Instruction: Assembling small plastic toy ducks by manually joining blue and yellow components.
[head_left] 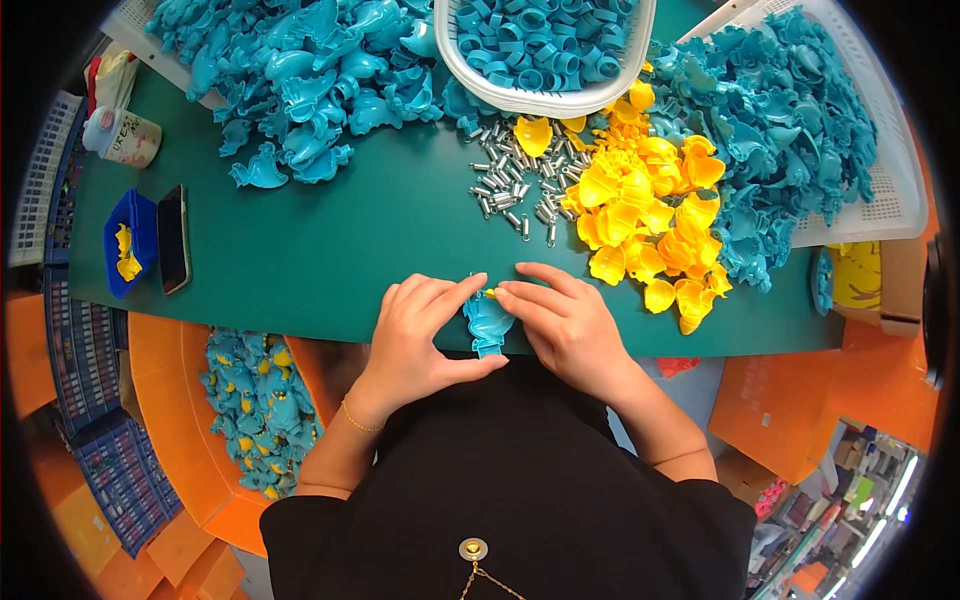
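Observation:
Between my hands, at the table's near edge, is a thin blue moulded plastic shell [486,326], its hollow side showing. My left hand [425,322] grips it, with the index fingertip at its top and the thumb at its lower end. At the shell's upper edge sits a small yellow plastic piece [490,294]. The fingertips of my right hand [567,318] close on that piece, with the index finger lifted a little. My right thumb is hidden, and most of the yellow piece is covered by fingers.
Yellow shells [640,200] and metal springs [515,175] lie beyond my right hand. Blue shells heap at far left [320,80] and far right [780,130]. A white basket [445,50] holds blue rings. Left are a phone [174,240], blue tray [112,265], jar [125,135] and orange bin [170,400].

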